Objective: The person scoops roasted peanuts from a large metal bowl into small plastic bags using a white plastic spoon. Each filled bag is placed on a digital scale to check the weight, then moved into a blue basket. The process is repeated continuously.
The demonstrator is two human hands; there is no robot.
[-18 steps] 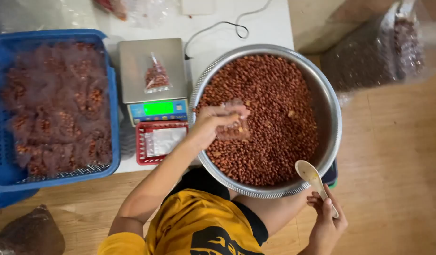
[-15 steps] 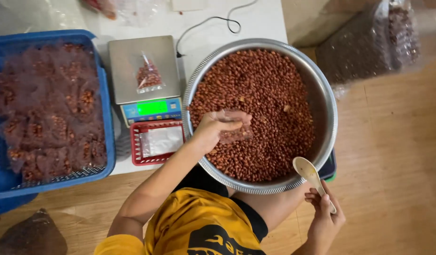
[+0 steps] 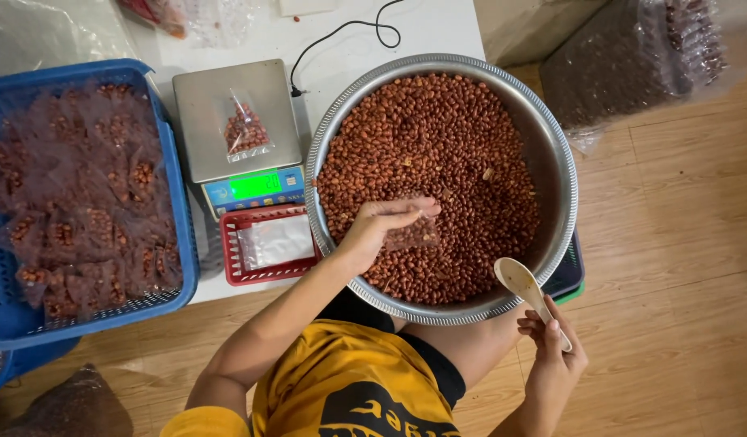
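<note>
A wide metal bowl (image 3: 564, 162) full of red-brown peanuts (image 3: 446, 137) stands in front of me. My left hand (image 3: 372, 233) hovers over the near left of the peanuts and pinches a small clear plastic bag (image 3: 414, 235), which lies against the nuts. My right hand (image 3: 556, 356) is outside the bowl's near right rim, fingers closed on the handle of a pale spoon (image 3: 517, 279); the spoon's empty scoop points up over the rim.
Left of the bowl is a digital scale (image 3: 203, 113) with a small bag of peanuts (image 3: 245, 128) on its pan. A red basket (image 3: 237, 275) of empty bags sits below it. A blue crate (image 3: 181, 186) holds several filled bags. Large sacks of peanuts (image 3: 624, 65) lie at the upper right.
My left hand with the small bag has sunk a little toward the peanuts near the bowl's front. The right hand and spoon have hardly moved.
</note>
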